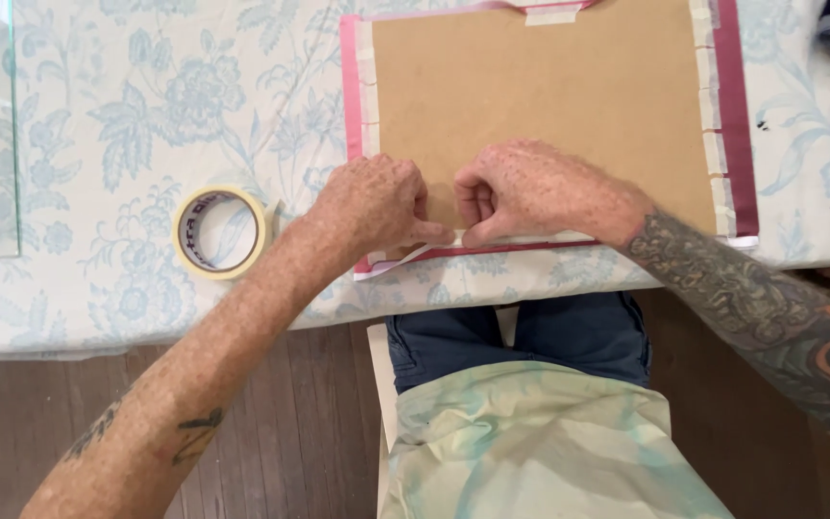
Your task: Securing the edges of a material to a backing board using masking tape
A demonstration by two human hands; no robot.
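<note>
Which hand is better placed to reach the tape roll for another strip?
Left. The left hand is on the board's near edge, on the same side as the tape roll, with only bare cloth between. The right hand would probably have to cross over it.

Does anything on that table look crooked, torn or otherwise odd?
Little stands out. Near the left hand, a strip of masking tape lifts off the lower edge of the brown board at a slant, not yet pressed flat. The tape roll lies flat nearby.
</note>
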